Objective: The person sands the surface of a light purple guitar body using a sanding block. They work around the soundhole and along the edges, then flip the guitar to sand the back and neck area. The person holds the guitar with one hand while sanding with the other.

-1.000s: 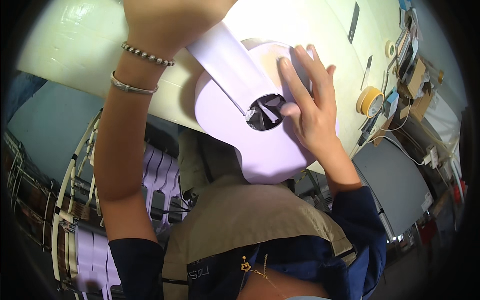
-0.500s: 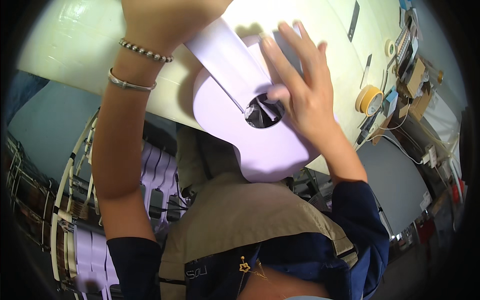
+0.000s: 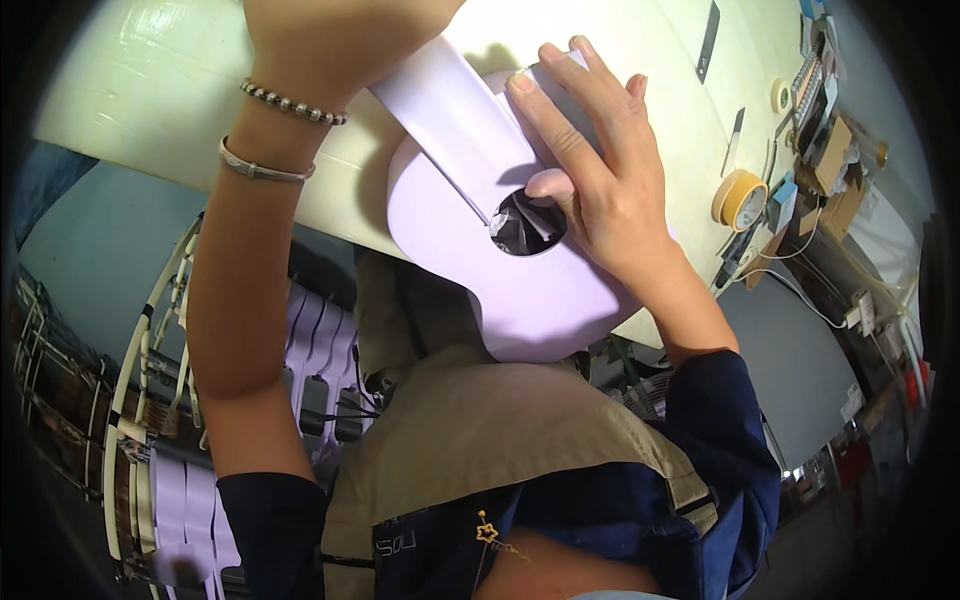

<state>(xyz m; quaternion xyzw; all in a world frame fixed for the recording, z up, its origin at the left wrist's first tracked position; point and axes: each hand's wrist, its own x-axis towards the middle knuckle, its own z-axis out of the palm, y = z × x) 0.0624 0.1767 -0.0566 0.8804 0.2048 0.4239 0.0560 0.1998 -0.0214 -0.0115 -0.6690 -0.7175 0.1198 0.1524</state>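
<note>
A lilac guitar body [image 3: 530, 300] lies at the work surface's near edge, its dark round soundhole [image 3: 525, 235] holding crumpled material. The long lilac neck piece [image 3: 440, 105] runs diagonally to the upper left. My left hand [image 3: 330, 35] is at its far end, fingers out of sight. My right hand [image 3: 615, 205] rests across the body's upper right, fingers spread and slightly bent, thumb at the soundhole's upper rim. A greyish area shows under those fingers; I cannot tell what it is.
The cream work surface [image 3: 130, 80] carries a yellow tape roll [image 3: 730, 200], a thin metal strip [image 3: 708, 40], a blade-like tool and cardboard [image 3: 835, 180] along the right. Cables hang at the right. Lilac guitar parts [image 3: 185, 500] sit on racks below left.
My right hand has moved up and slightly left over the guitar body, its thumb now at the soundhole's upper edge. My left hand has barely moved.
</note>
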